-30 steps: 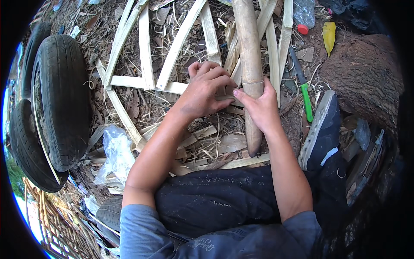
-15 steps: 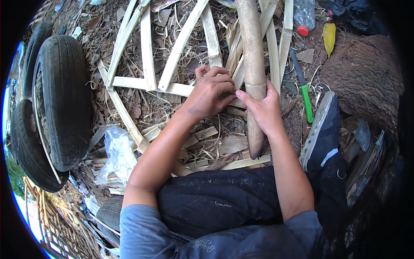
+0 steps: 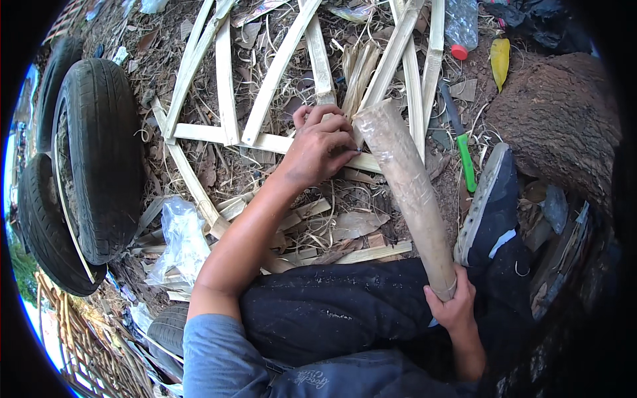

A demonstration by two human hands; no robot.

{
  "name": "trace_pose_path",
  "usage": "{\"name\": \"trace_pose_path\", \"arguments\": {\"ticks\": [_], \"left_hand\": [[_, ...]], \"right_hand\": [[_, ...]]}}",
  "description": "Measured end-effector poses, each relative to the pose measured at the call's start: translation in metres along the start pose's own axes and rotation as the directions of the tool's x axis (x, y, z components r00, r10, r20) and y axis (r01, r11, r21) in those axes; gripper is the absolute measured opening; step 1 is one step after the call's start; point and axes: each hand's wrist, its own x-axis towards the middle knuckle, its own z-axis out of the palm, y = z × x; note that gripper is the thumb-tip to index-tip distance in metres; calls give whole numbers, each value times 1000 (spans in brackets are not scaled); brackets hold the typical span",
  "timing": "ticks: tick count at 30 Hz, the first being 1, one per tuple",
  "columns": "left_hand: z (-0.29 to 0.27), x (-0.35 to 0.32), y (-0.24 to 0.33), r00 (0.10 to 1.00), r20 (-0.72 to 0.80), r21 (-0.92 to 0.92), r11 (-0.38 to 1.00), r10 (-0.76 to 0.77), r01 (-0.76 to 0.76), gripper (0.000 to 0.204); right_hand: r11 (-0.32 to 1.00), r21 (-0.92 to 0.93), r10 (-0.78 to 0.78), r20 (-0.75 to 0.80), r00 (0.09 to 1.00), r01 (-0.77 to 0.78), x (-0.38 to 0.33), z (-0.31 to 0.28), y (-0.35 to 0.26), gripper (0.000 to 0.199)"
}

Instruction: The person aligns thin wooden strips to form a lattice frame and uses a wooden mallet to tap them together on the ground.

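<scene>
My right hand (image 3: 454, 302) is wrapped round the narrow lower end of a thick, pale bamboo club (image 3: 415, 192), which slants up and left from my knee. Its broad end is raised over the right end of a flat bamboo crosspiece (image 3: 206, 132). Against that crosspiece my left hand (image 3: 322, 147) is closed, its thumb and forefinger pinched together. A tiny dark spot shows at those fingertips; what they pinch is too small to make out. Just beyond the knuckles, the foot of an upright bamboo strip (image 3: 320, 60) meets the crosspiece. Other slats fan out from the crosspiece on both sides.
A green-handled knife (image 3: 466, 156) lies by my shoe (image 3: 488, 199), near a log (image 3: 557, 126). Further off are a plastic bottle (image 3: 462, 26) and a yellow leaf (image 3: 499, 63). Old tires (image 3: 99, 159) stand at left, with a clear plastic bag (image 3: 178, 242) nearer me.
My right hand has left the left hand's fingertips and dropped toward my knee, now gripping the club's narrow end. The club has swung from near upright to a slant. My left hand stays put.
</scene>
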Motion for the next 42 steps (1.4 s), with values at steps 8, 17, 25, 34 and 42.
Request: {"name": "trace_pose_path", "arguments": {"ticks": [8,17,25,34,42], "left_hand": [[0,3,1,1000,10,-4,1000,-18,18,23],[1,2,0,999,25,-6,1000,-31,31,20],[-3,3,0,999,12,-6,999,-36,36,18],[1,3,4,999,23,-15,999,-31,31,19],[0,1,3,999,23,-3,999,-44,44,21]], "right_hand": [[992,1,129,44,991,-129,-11,-20,-25,53],[973,-177,176,152,972,-149,-29,-16,-20,54],[957,-217,229,154,961,-193,-27,-13,-28,55],[977,-169,149,87,985,-133,-41,-10,-17,55],[981,-130,153,53,987,-145,-45,-3,-13,55]]}}
